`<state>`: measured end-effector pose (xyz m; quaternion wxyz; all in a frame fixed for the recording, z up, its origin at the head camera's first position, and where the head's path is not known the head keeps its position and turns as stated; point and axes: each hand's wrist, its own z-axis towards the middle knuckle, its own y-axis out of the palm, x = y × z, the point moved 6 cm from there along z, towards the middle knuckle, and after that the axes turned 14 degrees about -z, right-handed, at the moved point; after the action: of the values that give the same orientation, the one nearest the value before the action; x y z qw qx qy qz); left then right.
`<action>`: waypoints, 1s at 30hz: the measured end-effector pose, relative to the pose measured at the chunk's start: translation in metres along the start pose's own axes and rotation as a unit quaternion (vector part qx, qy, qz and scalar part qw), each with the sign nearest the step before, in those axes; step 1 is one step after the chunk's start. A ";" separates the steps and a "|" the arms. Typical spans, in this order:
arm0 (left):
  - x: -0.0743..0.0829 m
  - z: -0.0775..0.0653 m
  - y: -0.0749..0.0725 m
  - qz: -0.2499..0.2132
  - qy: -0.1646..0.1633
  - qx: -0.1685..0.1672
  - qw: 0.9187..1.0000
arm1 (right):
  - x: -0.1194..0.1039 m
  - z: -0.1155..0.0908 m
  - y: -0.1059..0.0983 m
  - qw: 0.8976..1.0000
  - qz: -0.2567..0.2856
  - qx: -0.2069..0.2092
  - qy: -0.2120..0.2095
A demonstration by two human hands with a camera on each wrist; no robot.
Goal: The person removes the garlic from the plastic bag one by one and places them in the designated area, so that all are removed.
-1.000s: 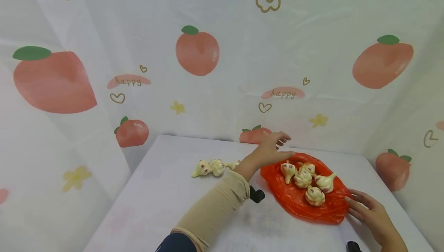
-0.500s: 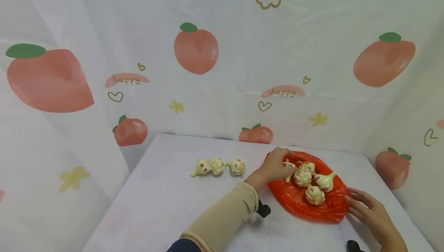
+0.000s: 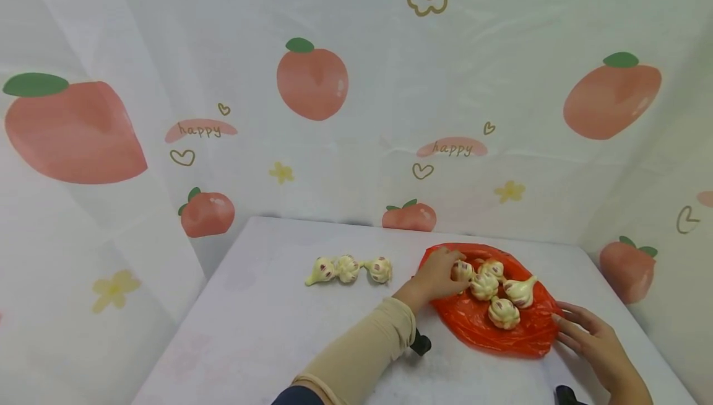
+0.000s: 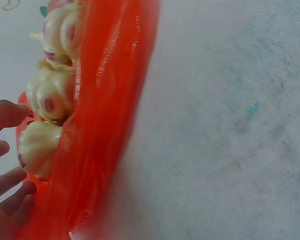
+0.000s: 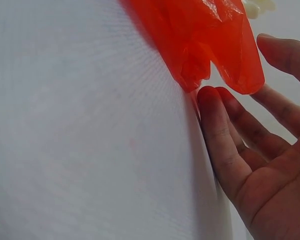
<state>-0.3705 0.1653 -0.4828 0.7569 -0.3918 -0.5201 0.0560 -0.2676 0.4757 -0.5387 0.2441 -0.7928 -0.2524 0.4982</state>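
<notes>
A red plastic bag [image 3: 473, 337] lies spread on the table with several garlic bulbs [image 3: 504, 313] on it. My left hand [image 3: 439, 274] reaches over its left side, thumb and fingers on either side of the leftmost bulb [image 3: 462, 270]. In the left wrist view, the fingers stand apart beside a garlic bulb [image 4: 40, 150], behind the raised red edge of the bag [image 4: 107, 100]. My right hand [image 3: 593, 343] stays at the bag's right edge. The right wrist view shows its fingertips [image 5: 210, 97] right at the crumpled edge of the bag [image 5: 225, 45], thumb spread away.
Three more garlic bulbs [image 3: 348, 269] lie in a row on the white table [image 3: 267, 324], left of the bag. Black pieces show by the left wrist [image 3: 420, 344] and the right wrist [image 3: 565, 394]. A fruit-patterned curtain [image 3: 356, 176] hangs behind the table.
My left hand has come down and from above the bag's far edge to the leftmost bulb, uncovering the third bulb of the row. The right hand stays in place.
</notes>
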 end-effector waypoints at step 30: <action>-0.001 0.000 -0.001 0.009 0.050 0.027 0.998 | 0.002 0.000 0.001 1.000 0.004 0.003 -0.012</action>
<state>-0.3717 0.1644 -0.4833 0.7917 -0.3785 -0.4760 0.0574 -0.2668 0.4762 -0.5401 0.2418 -0.7870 -0.2507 0.5093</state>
